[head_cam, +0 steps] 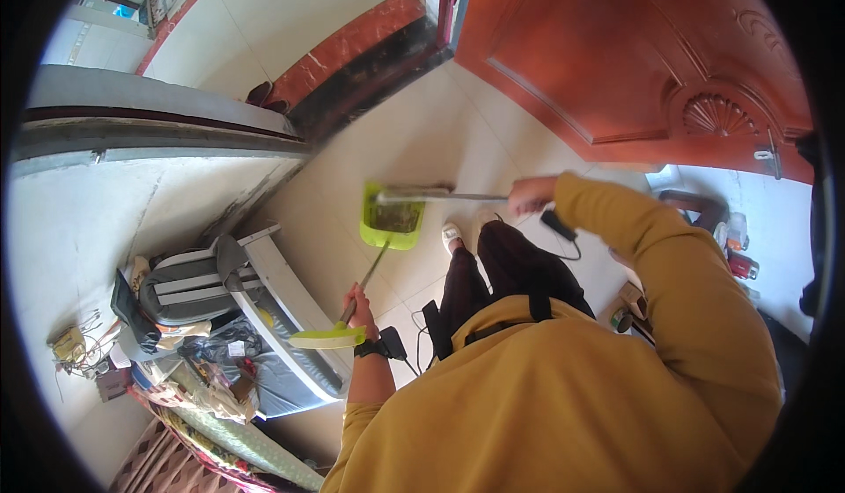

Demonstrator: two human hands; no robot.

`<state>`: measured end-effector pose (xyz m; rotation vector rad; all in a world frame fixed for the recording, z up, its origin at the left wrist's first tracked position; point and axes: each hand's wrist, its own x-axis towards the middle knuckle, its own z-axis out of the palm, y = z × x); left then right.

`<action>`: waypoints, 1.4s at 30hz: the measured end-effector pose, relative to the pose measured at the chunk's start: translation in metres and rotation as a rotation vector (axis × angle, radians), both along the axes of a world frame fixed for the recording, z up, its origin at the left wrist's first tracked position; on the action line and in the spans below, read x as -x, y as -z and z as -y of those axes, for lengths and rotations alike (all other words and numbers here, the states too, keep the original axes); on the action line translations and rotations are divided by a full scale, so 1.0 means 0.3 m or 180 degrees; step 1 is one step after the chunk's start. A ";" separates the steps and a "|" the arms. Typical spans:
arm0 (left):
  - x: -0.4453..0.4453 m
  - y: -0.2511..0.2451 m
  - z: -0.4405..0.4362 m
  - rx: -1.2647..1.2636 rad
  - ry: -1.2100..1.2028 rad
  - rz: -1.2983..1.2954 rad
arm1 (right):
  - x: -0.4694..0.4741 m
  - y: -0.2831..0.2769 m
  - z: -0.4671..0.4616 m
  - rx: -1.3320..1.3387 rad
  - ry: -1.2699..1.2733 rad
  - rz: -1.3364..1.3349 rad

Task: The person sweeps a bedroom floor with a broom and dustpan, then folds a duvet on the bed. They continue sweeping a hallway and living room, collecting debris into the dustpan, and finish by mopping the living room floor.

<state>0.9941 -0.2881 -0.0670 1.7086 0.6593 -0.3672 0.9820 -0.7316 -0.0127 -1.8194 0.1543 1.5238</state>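
My left hand [358, 308] grips the thin pole of a lime-green dustpan [407, 237], whose pan lies on the tiled floor ahead of my feet. A lime-green end piece [328, 338] sits at the pole's top, beside my wrist. With my right hand [532, 194] I hold the metal handle of a broom [476, 197]. Its far end is blurred and reaches across the pan; the dark strip behind it may be the broom head. Something dark lies in the pan, too blurred to name.
A red-brown carved door [581, 57] stands at the upper right, near a raised threshold [370, 64]. White-framed furniture [297, 295] with grey padding, bags and cloths fills the left. A small box [632, 293] sits at the right.
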 end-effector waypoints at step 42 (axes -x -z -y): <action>0.310 -0.009 0.101 0.0313 -0.2355 -0.0185 | -0.545 0.219 -0.414 0.0733 -0.2913 0.1776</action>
